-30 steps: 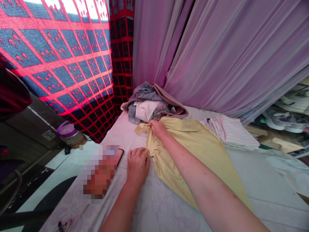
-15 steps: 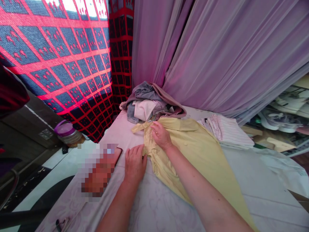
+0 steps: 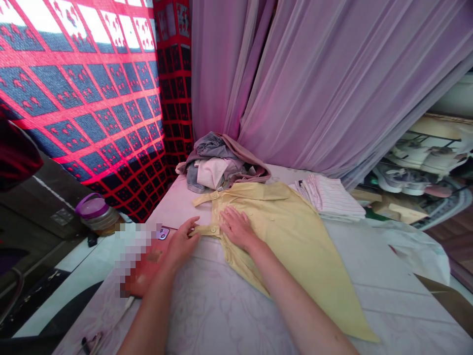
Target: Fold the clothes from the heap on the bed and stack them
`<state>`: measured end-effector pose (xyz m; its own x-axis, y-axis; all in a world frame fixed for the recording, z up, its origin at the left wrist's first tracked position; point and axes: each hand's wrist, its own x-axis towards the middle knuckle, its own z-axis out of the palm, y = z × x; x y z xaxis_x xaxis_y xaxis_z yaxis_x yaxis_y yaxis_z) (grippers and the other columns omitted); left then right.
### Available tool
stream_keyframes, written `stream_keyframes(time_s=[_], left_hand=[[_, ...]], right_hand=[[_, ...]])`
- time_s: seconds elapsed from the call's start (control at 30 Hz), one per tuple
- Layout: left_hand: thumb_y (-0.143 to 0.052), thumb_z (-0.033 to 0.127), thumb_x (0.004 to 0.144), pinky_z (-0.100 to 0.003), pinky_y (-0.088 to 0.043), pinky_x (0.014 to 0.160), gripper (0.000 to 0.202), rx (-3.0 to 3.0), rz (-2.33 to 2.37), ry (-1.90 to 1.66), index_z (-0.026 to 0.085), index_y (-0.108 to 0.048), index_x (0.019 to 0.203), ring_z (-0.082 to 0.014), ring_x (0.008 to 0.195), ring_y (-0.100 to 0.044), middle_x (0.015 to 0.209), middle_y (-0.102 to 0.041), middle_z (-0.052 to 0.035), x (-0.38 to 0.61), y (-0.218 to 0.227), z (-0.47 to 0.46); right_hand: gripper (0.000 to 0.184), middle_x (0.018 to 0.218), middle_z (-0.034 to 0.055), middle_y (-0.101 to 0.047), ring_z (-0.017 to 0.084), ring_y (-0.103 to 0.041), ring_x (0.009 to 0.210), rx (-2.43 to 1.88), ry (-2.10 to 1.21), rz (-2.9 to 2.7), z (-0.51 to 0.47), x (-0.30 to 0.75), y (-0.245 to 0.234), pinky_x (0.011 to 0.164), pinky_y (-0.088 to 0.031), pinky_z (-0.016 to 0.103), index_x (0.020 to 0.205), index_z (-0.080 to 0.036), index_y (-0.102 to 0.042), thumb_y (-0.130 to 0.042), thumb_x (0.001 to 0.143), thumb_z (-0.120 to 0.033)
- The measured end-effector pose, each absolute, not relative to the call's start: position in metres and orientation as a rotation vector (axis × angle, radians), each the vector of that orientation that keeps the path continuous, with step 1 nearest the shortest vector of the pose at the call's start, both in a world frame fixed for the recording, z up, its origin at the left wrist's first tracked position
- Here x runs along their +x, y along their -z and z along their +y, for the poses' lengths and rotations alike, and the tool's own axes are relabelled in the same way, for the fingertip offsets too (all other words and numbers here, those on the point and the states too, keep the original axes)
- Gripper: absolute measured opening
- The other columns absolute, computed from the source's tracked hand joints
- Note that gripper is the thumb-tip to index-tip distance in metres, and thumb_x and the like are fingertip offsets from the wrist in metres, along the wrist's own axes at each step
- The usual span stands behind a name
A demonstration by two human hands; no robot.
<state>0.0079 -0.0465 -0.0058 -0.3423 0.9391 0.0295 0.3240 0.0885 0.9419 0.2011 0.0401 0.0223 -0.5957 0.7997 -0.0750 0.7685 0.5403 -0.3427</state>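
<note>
A yellow pinafore dress (image 3: 295, 251) lies spread over the bed, its bib and two buttoned straps toward the left. My left hand (image 3: 182, 242) is closed on the end of the nearer strap (image 3: 207, 230), pulling it out to the left between thumb and fingers. Flat on the bib rests my right hand (image 3: 238, 228), fingers stretched out and pressing the cloth. The farther strap (image 3: 202, 199) lies loose, a button at its base. Part of the bib is hidden under my right hand.
A red phone (image 3: 150, 266), partly blurred, lies beside my left forearm with a white cable. Behind the dress is a heap of clothes (image 3: 216, 170). A folded striped cloth (image 3: 332, 197) sits at the right, near a shoe rack (image 3: 402, 177). A purple-lidded jar (image 3: 96, 214) stands left.
My left hand has moved left and drawn the nearer strap out straight. My right hand has gone from gripping the bib's upper edge to lying flat on it. The bib looks smoother.
</note>
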Motion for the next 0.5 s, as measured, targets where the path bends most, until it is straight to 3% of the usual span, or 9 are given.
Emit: stream_keyframes(time_s=[0.13,0.3,0.4,0.5], left_hand=[[-0.059,0.022,0.060,-0.025,-0.051,0.067,0.060,1.108,1.635,-1.316,0.021,-0.061,0.119,-0.0132,0.078,-0.061,0.098,-0.062,-0.0028,-0.003,-0.002,-0.048],[-0.051,0.016,0.064,-0.031,-0.052,0.080,0.047,1.397,2.030,-1.514,0.025,-0.069,0.106,-0.0186,0.091,-0.059,0.101,-0.061,-0.0031,-0.011,-0.007,-0.048],[-0.050,0.012,0.067,-0.035,-0.050,0.087,0.045,1.542,2.235,-1.412,0.028,-0.070,0.104,-0.0216,0.096,-0.060,0.104,-0.063,-0.0037,-0.018,-0.003,-0.049],[-0.051,0.013,0.067,-0.036,-0.051,0.084,0.044,1.411,2.274,-1.307,0.028,-0.070,0.103,-0.0210,0.088,-0.063,0.103,-0.065,-0.0034,-0.022,0.000,-0.049]], right_hand=[[0.049,0.153,0.0066,-0.032,0.020,-0.023,0.142,-1.369,-0.502,-2.606,0.009,0.229,-0.015,0.115,-0.013,0.048,0.142,-0.026,-0.041,-0.035,0.096,-0.040],[0.044,0.151,0.0064,-0.036,0.024,-0.025,0.142,-1.315,-0.339,-2.570,-0.011,0.252,-0.005,0.114,-0.014,0.050,0.136,-0.030,-0.050,-0.044,0.093,-0.037],[0.036,0.151,0.0039,-0.037,0.025,-0.024,0.142,-1.224,-0.289,-2.562,-0.025,0.259,-0.006,0.114,-0.013,0.052,0.125,-0.034,-0.060,-0.046,0.092,-0.036],[0.035,0.149,0.0038,-0.040,0.024,-0.025,0.141,-1.162,-0.340,-2.587,-0.042,0.266,-0.007,0.114,-0.012,0.051,0.122,-0.035,-0.063,-0.044,0.093,-0.041]])
